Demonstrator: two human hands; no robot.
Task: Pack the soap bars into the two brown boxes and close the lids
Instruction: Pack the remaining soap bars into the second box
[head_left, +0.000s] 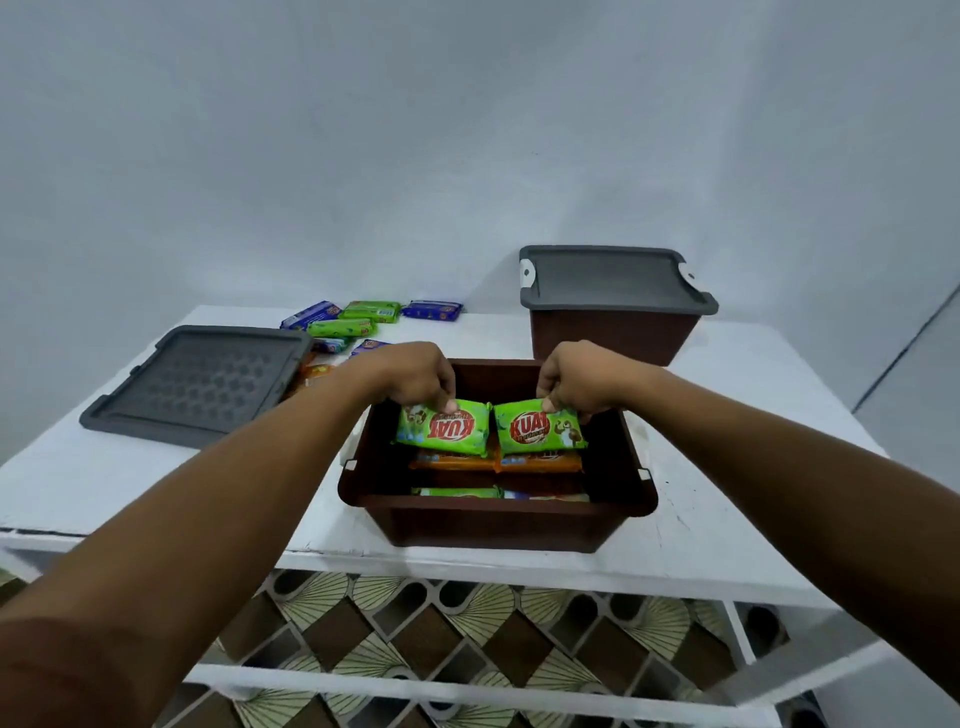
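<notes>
Flanking the open box (498, 512) lie loose lid (197, 384), closed box (608, 335).

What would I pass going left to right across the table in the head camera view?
Loose grey lid → left green bar, pinched by the left hand → right green bar, pinched by the right hand → lidded brown box. The loose bars and open box overlap these, so I skip them.
</notes>
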